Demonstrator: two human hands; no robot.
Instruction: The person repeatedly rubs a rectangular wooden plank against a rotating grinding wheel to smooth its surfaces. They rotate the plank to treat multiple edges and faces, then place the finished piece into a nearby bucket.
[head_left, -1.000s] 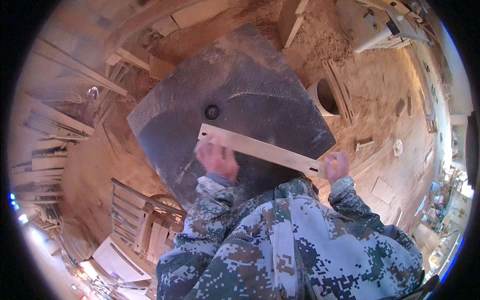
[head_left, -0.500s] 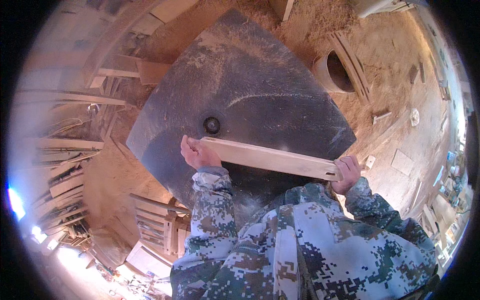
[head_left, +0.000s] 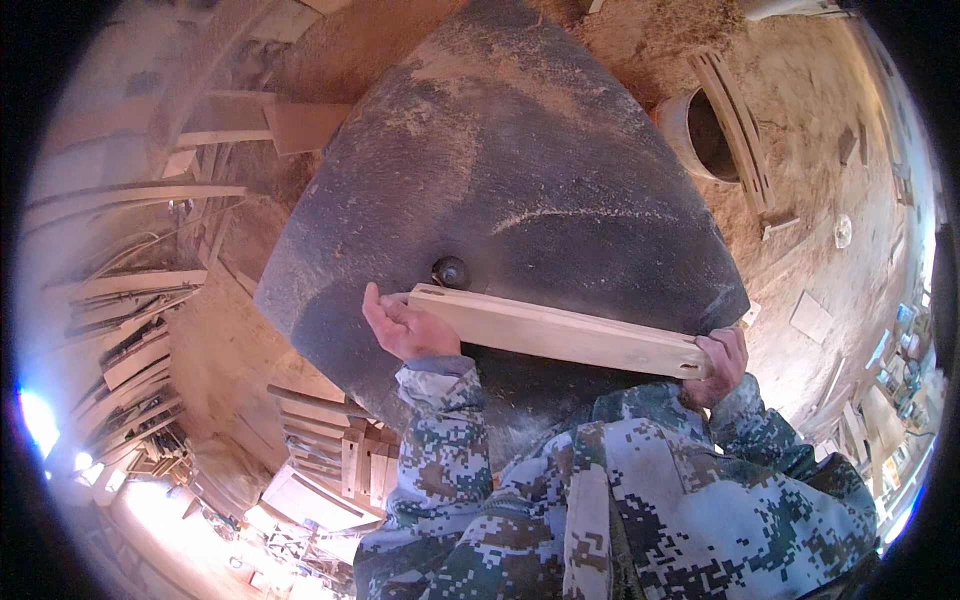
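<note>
A long pale wooden board (head_left: 560, 330) lies across in front of me, with a small slot near each end. At its left end my left hand (head_left: 418, 330) grips the lower edge, index finger raised. My right hand (head_left: 720, 365) is closed round the right end, its fingers bent over the edge. Under the board spreads a dark, sawdust-streaked machine table (head_left: 560, 130). A round dark spindle (head_left: 451, 271) rises from it just beyond the board's left part, very close to the far edge. Whether the two touch, I cannot tell.
Beyond the table to the right stands a round bin (head_left: 685, 135), with slotted wooden pieces (head_left: 735, 130) leaning on it. Stacked boards (head_left: 135, 370) line the left side. A rack of wooden parts (head_left: 325, 430) stands near left. Sawdust covers the floor (head_left: 810, 110).
The board and both hands sit slightly farther right and lower in the picture. My left index finger has lifted away from the others. The whole view has shifted as well.
</note>
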